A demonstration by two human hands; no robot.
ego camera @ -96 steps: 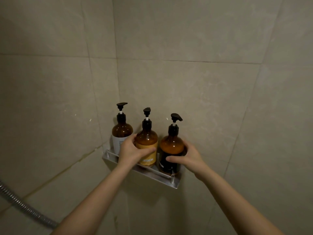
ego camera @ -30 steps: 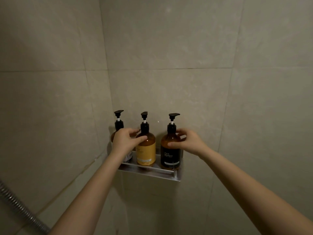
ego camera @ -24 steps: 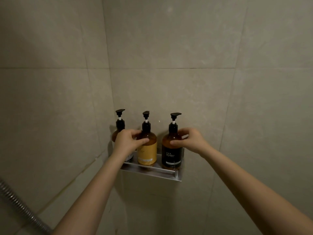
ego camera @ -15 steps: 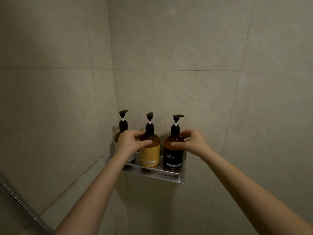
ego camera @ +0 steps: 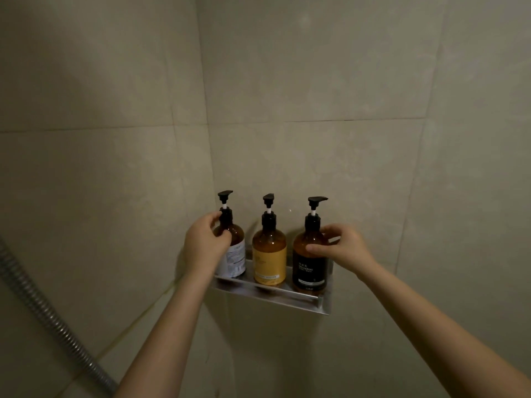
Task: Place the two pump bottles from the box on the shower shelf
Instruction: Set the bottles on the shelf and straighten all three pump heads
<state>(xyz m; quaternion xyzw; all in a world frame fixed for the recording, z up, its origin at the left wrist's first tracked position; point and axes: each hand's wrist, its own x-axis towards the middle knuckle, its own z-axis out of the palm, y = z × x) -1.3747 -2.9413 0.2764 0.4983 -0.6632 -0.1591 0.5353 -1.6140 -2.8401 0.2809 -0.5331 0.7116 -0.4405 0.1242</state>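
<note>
Three amber pump bottles stand upright in a row on a metal shower shelf (ego camera: 275, 295) in the tiled corner. The white-label bottle (ego camera: 234, 255) is on the left, the yellow-label bottle (ego camera: 269, 255) in the middle, the black-label bottle (ego camera: 310, 268) on the right. My left hand (ego camera: 202, 245) grips the shoulder and neck of the white-label bottle. My right hand (ego camera: 342, 248) holds the shoulder of the black-label bottle, thumb in front and fingers behind. The yellow-label bottle stands untouched between them.
Beige tiled walls meet in a corner just behind the shelf. A ribbed metal shower hose (ego camera: 43, 314) runs diagonally down the lower left. The box is out of view.
My left hand has moved from the yellow-label bottle leftward onto the white-label bottle. My right hand stays on the black-label bottle. The camera view shifted slightly.
</note>
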